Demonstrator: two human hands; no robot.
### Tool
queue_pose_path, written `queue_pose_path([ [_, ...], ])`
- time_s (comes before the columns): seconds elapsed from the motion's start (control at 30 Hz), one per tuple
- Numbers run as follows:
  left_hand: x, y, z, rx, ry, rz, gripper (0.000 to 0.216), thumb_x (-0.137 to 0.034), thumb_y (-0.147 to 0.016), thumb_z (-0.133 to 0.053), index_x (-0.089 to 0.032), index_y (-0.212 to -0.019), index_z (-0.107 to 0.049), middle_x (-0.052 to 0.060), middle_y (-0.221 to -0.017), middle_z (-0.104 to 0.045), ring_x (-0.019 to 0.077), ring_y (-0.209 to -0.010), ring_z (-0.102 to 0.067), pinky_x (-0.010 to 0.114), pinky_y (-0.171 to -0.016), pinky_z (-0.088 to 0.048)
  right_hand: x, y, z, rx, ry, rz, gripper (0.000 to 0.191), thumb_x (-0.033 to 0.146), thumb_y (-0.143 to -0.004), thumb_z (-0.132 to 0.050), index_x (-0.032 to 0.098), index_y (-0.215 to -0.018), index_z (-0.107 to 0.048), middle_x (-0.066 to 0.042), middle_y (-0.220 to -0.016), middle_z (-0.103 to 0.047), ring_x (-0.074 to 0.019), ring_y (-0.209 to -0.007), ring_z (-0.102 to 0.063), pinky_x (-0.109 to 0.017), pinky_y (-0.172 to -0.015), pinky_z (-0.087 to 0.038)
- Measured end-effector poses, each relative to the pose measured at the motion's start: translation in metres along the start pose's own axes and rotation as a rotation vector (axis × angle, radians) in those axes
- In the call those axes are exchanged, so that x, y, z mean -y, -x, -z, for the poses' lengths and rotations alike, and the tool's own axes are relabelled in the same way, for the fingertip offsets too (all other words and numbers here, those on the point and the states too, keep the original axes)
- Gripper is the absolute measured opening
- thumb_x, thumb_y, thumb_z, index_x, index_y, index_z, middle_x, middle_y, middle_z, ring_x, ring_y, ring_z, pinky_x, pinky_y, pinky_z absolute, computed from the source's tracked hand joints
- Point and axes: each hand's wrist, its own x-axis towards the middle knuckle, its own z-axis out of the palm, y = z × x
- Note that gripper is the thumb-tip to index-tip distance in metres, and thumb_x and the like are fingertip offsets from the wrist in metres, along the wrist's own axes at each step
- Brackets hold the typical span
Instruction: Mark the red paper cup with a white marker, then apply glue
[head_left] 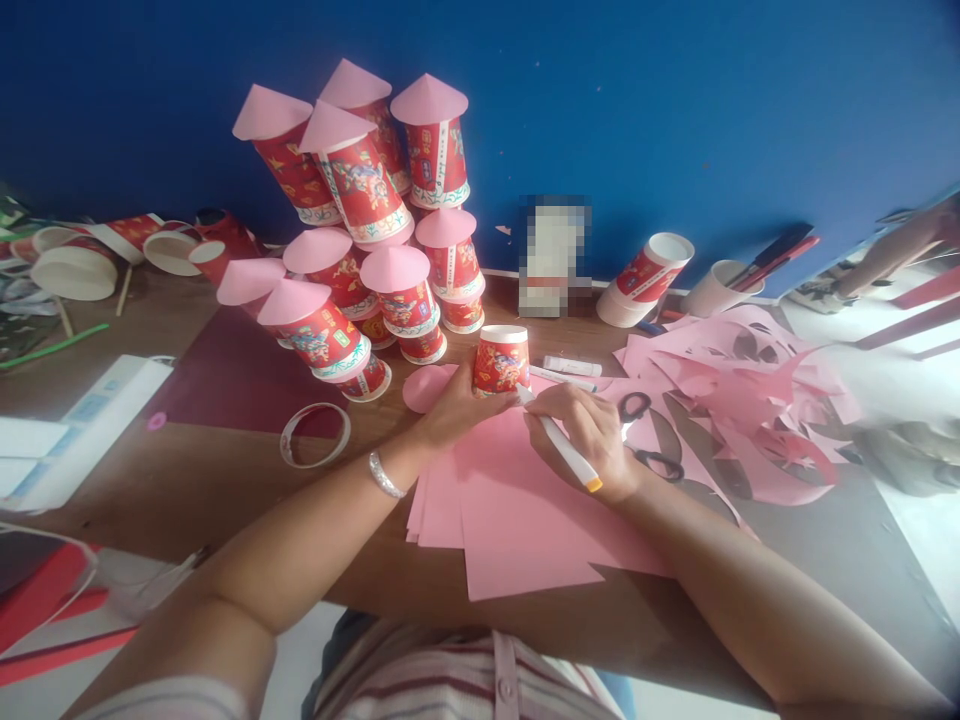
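Note:
A red patterned paper cup [501, 362] with a white rim stands upside down in front of me, gripped from its left side by my left hand [457, 400]. My right hand [589, 435] is closed around a white marker [566, 450] with a yellow-orange end. The marker's tip points at the cup's lower right edge; whether it touches I cannot tell. Under my hands lie pink paper sheets [517, 520]. Black-handled scissors [660, 464] rest beside my right wrist, and a pink paper disc or cone [429, 388] lies left of the cup.
Stacked red cups with pink cone tops [367, 190] rise at the back left. Pink paper scraps [750, 400] spread on the right. Behind them stand more cups [649, 275] and a pen holder [720, 290]. A white ring [315, 436] lies left, near a white box [97, 430].

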Motion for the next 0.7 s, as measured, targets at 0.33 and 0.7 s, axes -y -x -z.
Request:
queue_pose_path([
  [0.33, -0.004, 0.001, -0.002, -0.034, -0.008, 0.033, 0.051, -0.043, -0.075, -0.089, -0.019, -0.110, -0.061, 0.004, -0.102, -0.070, 0.0231, -0.101, -0.067, 0.040, -0.094, -0.052, -0.001, 0.001, 0.000, 0.002, 0.012, -0.016, 0.022, 0.005, -0.092, -0.062, 0.023, -0.103, -0.058, 0.002, -0.078, -0.069, -0.0135, -0.064, -0.066, -0.025, -0.057, -0.053],
  [0.7, -0.004, 0.001, -0.003, -0.032, -0.038, 0.009, 0.048, -0.043, -0.075, -0.088, -0.020, -0.108, -0.062, 0.004, -0.099, -0.069, 0.0235, -0.099, -0.065, 0.039, -0.090, -0.051, 0.000, 0.001, 0.000, 0.019, -0.003, -0.016, 0.021, 0.005, -0.092, -0.062, 0.022, -0.102, -0.058, 0.001, -0.079, -0.070, -0.0131, -0.062, -0.065, -0.025, -0.057, -0.051],
])
